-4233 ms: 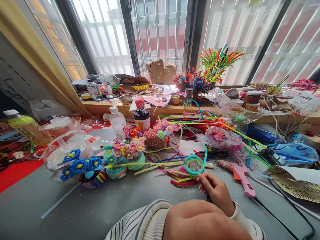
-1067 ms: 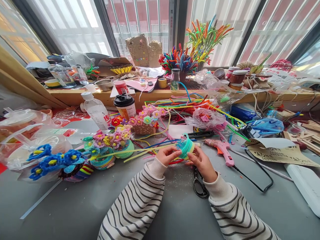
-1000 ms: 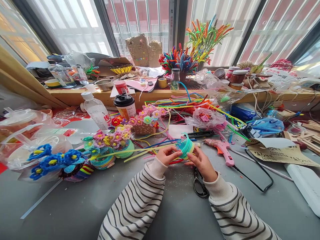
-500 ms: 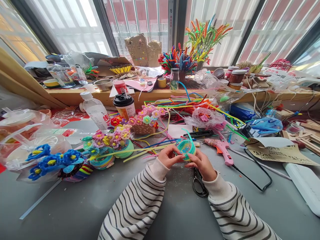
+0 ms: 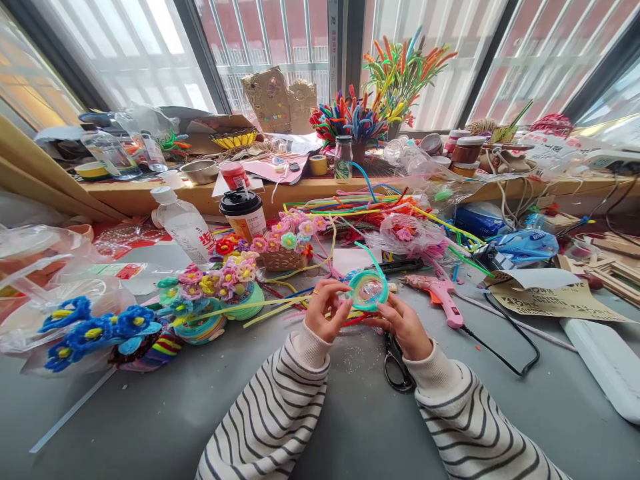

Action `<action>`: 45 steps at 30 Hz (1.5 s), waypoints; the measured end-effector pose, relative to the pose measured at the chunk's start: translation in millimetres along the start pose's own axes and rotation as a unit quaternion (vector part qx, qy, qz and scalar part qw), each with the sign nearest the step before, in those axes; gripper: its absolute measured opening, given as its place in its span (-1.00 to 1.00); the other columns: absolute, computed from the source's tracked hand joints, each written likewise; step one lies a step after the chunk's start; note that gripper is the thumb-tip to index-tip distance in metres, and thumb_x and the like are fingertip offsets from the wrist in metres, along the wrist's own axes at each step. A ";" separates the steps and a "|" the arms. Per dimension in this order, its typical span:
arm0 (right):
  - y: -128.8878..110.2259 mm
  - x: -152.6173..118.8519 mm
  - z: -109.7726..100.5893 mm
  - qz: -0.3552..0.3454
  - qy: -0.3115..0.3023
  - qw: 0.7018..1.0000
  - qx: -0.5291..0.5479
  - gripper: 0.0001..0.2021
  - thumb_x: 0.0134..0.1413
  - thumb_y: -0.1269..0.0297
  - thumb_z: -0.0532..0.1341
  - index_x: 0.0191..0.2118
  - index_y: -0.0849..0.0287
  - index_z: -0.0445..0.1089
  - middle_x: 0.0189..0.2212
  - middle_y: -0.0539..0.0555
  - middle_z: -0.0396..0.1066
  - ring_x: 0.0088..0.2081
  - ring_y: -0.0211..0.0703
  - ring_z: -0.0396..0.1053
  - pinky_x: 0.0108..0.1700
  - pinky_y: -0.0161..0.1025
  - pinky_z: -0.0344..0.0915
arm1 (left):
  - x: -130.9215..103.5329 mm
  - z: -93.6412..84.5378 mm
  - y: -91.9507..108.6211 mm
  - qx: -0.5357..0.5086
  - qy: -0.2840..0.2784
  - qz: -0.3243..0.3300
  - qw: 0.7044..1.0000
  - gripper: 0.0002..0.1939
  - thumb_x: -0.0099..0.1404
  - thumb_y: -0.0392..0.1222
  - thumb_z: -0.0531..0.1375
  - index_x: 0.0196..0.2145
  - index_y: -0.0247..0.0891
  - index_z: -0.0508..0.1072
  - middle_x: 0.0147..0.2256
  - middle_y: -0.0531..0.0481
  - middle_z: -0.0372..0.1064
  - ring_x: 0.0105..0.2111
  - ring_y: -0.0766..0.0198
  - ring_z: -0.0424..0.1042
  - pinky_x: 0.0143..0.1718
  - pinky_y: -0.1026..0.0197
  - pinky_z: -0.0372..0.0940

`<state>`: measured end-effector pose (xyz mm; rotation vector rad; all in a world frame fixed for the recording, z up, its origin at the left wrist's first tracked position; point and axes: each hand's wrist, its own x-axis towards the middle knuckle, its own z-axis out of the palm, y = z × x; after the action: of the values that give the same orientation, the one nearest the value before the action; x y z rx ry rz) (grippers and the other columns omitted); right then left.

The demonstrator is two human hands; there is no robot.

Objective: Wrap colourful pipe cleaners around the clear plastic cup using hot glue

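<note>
A small round pot (image 5: 371,305) wrapped in turquoise pipe cleaner is tipped so that its round face shows; a loose turquoise end (image 5: 369,257) sticks up from the rim. My right hand (image 5: 406,325) grips its lower right side, thumb at the edge. My left hand (image 5: 326,310) has curled fingers at the left edge; its exact contact is partly hidden. Black-handled scissors (image 5: 397,367) lie under the right wrist, blades covered. To the right lies a pink glue gun (image 5: 440,297) with a black cord.
Pipe-cleaner flower pots (image 5: 200,320) with blue and pink blooms stand at left, near a water bottle (image 5: 183,227) and a lidded coffee cup (image 5: 243,213). Loose pipe cleaners (image 5: 345,207) pile up behind. A brown paper sheet (image 5: 555,300) and white block (image 5: 600,363) lie at right.
The wrapped pot has turned in my hands, its round face now more toward me. My left fingers have shifted and spread somewhat at its left edge. The view has moved slightly.
</note>
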<state>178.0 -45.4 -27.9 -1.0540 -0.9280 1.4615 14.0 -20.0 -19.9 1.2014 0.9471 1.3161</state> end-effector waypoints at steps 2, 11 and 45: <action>0.8 -0.4 -0.5 -0.002 -0.005 1.000 0.003 -0.46 -0.29 0.02 0.29 -0.13 0.19 0.35 -0.19 0.14 0.46 -0.18 0.02 0.42 -0.27 -0.13 0.42 | 5.3 -4.4 -4.6 -0.035 0.023 -0.049 0.998 -0.70 -0.09 -0.09 0.34 -0.36 -0.21 0.46 -0.27 0.02 0.31 -0.49 0.46 0.24 -0.46 0.37 0.20; 6.4 -1.3 -0.7 -0.011 -0.029 0.999 0.031 -0.52 -0.18 0.12 0.25 -0.06 0.16 0.33 -0.11 0.12 0.42 -0.14 -0.02 0.40 -0.23 -0.13 0.41 | 17.8 -0.2 -24.5 -0.164 -0.060 -0.233 0.957 -0.48 -0.21 0.14 0.34 -0.34 -0.30 0.50 -0.28 -0.14 0.47 -0.28 0.18 0.44 -0.29 0.22 0.32; 3.9 1.0 -2.9 0.022 -0.028 0.999 0.036 -0.49 -0.23 0.10 0.30 -0.05 0.08 0.36 -0.08 0.07 0.41 -0.23 -0.08 0.42 -0.30 -0.17 0.43 | 19.1 -3.7 -21.4 -0.193 -0.026 -0.279 0.940 -0.60 -0.06 0.03 0.31 -0.31 -0.29 0.46 -0.38 -0.07 0.48 -0.39 0.26 0.47 -0.38 0.27 0.36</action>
<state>179.5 -45.0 -32.6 -0.9899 -0.8902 1.5564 15.8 1.7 -38.9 0.5965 0.8564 0.9434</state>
